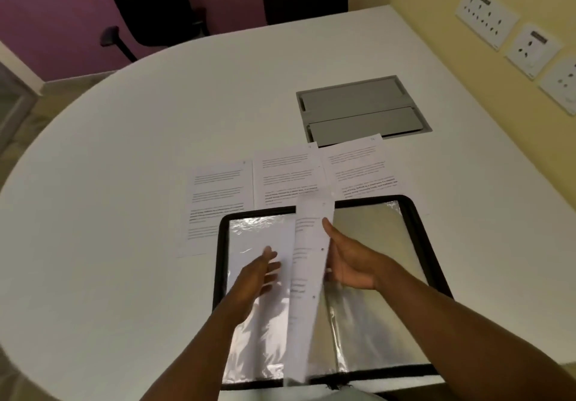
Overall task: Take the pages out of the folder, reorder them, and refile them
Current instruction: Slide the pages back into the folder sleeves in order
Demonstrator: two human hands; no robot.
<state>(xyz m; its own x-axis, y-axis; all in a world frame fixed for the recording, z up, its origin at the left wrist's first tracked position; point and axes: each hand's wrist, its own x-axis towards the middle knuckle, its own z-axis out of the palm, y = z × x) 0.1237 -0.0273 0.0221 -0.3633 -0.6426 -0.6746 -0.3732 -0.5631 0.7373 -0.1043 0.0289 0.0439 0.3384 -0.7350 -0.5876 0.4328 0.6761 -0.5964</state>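
A black-edged folder (419,223) with clear plastic sleeves lies open at the near edge of the white table. A sleeve holding a printed page (307,276) stands up at the folder's middle, mid-turn. My right hand (350,260) is against its right side, fingers straight, thumb up along the sheet. My left hand (260,272) hovers with spread, relaxed fingers over the left sleeve (249,235) and touches the left side of the raised page. Three printed pages lie side by side beyond the folder: left page (218,194), middle page (285,173), right page (358,166).
A grey cable hatch (358,110) is set into the white table (124,182) behind the pages. Wall sockets (486,15) line the yellow wall on the right. A black office chair (149,10) stands beyond the far table edge.
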